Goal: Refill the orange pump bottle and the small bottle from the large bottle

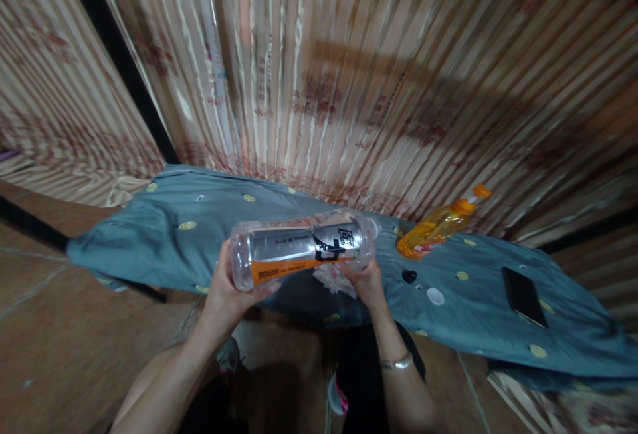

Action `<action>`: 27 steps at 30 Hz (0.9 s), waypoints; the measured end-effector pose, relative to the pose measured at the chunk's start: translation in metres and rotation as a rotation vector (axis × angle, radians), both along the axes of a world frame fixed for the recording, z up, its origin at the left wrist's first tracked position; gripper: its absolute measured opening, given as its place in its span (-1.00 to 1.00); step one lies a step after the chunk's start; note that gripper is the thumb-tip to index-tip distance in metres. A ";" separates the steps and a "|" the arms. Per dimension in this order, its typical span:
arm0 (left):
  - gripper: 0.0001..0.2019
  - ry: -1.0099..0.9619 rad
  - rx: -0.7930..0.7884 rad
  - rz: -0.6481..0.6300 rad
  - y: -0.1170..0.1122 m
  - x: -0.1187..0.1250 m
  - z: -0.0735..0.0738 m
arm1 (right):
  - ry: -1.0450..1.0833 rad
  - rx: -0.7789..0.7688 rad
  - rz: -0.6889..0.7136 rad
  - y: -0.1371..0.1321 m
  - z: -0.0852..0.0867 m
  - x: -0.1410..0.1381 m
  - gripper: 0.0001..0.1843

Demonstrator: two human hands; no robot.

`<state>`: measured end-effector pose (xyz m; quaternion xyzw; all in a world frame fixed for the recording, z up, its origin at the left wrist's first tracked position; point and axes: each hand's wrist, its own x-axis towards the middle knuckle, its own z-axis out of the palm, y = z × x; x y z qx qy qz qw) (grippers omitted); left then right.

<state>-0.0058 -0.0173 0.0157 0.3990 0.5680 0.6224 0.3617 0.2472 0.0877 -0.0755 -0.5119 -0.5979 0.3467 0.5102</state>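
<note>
A large clear plastic bottle (299, 248) with a silver and orange label lies sideways in the air before me, its uncapped-looking neck pointing right. Around its base end at the left, my left hand (234, 288) is wrapped. My right hand (366, 281) grips the shoulder end near the neck, and a silver bangle sits on that wrist. Just below the bottle, by my right fingers, is a crumpled white tissue or plastic (335, 282); whether my fingers touch it I cannot tell.
A narrow table (199, 254) is draped in blue-green cloth. On its right part stand an orange pump bottle (433, 226), a small black object (409, 276), a white round lid (435, 296) and a black phone-like slab (523, 296). A pleated curtain (349, 88) hangs behind.
</note>
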 end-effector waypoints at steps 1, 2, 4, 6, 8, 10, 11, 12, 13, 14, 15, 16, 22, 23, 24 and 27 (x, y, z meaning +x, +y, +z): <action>-0.12 -0.001 0.002 0.000 0.000 0.000 0.000 | 0.013 -0.015 0.008 0.000 0.000 0.000 -0.19; -0.12 -0.004 0.003 -0.002 -0.001 0.000 0.000 | 0.012 -0.024 0.006 0.000 0.000 0.001 -0.18; -0.11 -0.009 0.004 -0.010 -0.001 0.000 0.001 | -0.004 -0.040 -0.007 0.000 0.000 0.002 -0.18; -0.11 -0.009 0.000 -0.015 -0.002 0.000 0.001 | -0.023 -0.058 -0.008 0.000 0.000 0.003 -0.17; -0.10 -0.013 -0.009 -0.009 -0.002 0.000 0.001 | -0.039 -0.071 -0.010 0.000 0.000 0.005 -0.15; -0.08 -0.024 -0.015 -0.006 -0.002 0.000 0.002 | -0.054 -0.080 -0.017 -0.001 0.000 0.006 -0.15; -0.08 -0.029 -0.015 -0.009 -0.002 0.000 0.002 | -0.063 -0.085 -0.022 -0.001 0.001 0.006 -0.15; -0.08 -0.031 -0.015 -0.014 -0.002 0.000 0.002 | -0.074 -0.089 -0.026 -0.001 0.001 0.006 -0.14; -0.08 -0.032 -0.017 -0.019 -0.002 0.001 0.002 | -0.086 -0.092 -0.030 -0.001 0.002 0.007 -0.13; -0.08 -0.034 -0.019 -0.019 -0.002 0.001 0.003 | -0.096 -0.095 -0.037 -0.001 0.002 0.007 -0.12; -0.08 -0.038 -0.021 -0.017 -0.002 0.001 0.003 | -0.101 -0.096 -0.043 -0.001 0.003 0.007 -0.10; -0.08 -0.043 -0.023 -0.013 -0.002 0.001 0.003 | -0.103 -0.098 -0.044 -0.001 0.003 0.007 -0.08; -0.08 -0.042 -0.005 -0.013 -0.001 0.002 0.005 | -0.081 -0.094 -0.055 -0.001 0.003 0.006 -0.20; -0.08 -0.047 -0.005 -0.016 -0.001 0.002 0.004 | -0.075 -0.096 -0.057 -0.001 0.002 0.006 -0.21; -0.08 -0.052 -0.008 -0.020 -0.002 0.001 0.004 | -0.072 -0.098 -0.057 -0.001 0.002 0.006 -0.20; -0.10 -0.047 -0.014 -0.024 -0.002 0.001 0.002 | -0.065 -0.101 -0.049 0.000 0.001 0.005 -0.19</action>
